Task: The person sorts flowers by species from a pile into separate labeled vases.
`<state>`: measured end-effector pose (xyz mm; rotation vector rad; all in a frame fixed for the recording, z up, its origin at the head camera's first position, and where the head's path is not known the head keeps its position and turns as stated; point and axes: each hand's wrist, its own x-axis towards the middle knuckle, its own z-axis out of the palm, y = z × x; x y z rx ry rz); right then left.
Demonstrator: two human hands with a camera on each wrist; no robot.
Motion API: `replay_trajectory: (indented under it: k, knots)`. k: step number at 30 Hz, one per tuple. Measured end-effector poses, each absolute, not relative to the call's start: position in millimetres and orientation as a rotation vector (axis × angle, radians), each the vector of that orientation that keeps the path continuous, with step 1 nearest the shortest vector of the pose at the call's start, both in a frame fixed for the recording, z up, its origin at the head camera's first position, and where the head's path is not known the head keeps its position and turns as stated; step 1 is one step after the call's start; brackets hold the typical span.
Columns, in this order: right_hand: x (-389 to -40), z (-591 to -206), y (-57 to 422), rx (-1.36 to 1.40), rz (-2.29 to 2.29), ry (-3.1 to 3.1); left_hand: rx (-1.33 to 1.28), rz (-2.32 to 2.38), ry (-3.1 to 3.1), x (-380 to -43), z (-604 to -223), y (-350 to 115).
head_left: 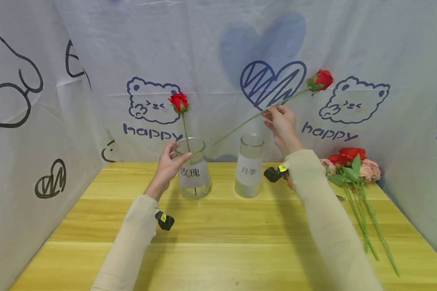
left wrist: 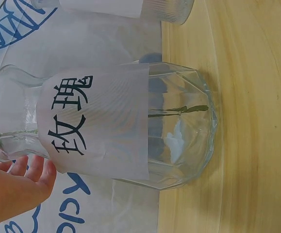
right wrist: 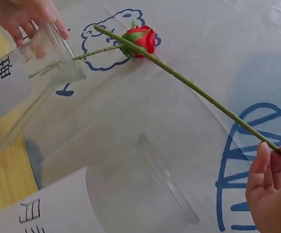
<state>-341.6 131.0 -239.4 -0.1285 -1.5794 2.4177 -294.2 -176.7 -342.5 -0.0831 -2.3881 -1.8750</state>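
Note:
My left hand [head_left: 170,163] holds the neck of a glass vase [head_left: 207,186] with a white label, thumb in front and fingers behind. A red rose [head_left: 178,102] stands in this vase; its stem end [left wrist: 193,109] shows through the glass near the base. With thumb and fingertips, my right hand [head_left: 282,123] pinches the stem of a second red rose [head_left: 322,80]. That rose slants in the air, bloom up to the right, and its cut end points down left between the two vases. Below it stands a straighter glass vase [head_left: 248,190], also labelled.
On the table's right lie several flowers [head_left: 351,155], red and pink blooms toward the back, green stems [head_left: 368,226] toward the front. A white printed cloth [head_left: 211,60] hangs behind the wooden table [head_left: 218,258] and along both sides.

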Motion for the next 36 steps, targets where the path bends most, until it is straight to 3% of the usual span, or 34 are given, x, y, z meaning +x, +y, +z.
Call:
replay_trajectory:
  k: [19, 36]
  knots:
    - [-354, -236, 77, -0.199, 2.387, -1.592, -0.083, -1.880, -2.388, -291, -344, -178]
    - [-355, -244, 48, -0.031, 2.200, -1.953, -0.085, -1.883, -2.389, -293, -342, -177]
